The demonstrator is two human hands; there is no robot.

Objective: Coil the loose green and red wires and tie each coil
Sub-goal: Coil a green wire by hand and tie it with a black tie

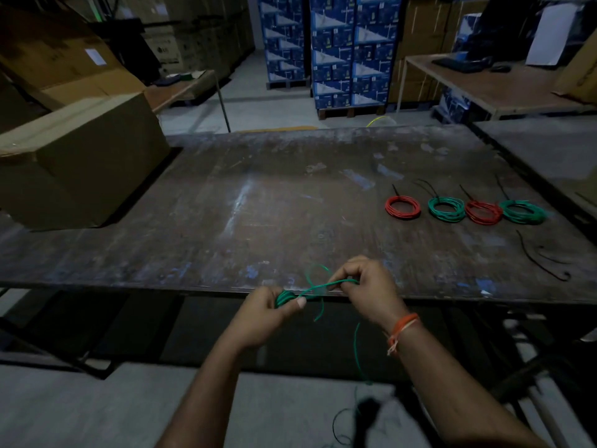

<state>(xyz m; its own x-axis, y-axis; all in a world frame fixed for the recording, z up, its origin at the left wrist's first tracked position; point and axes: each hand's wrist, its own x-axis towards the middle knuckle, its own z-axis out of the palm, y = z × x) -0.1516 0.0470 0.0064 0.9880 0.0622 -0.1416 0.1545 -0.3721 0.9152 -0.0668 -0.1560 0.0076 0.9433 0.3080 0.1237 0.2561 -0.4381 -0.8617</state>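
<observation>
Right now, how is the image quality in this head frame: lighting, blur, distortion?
Head view: dim, with dark corners; the table edges bow from the wide-angle lens; the tied coils read clearly by colour; both hands and the green wire are visible but soft; the floor at the bottom is smeared.
</observation>
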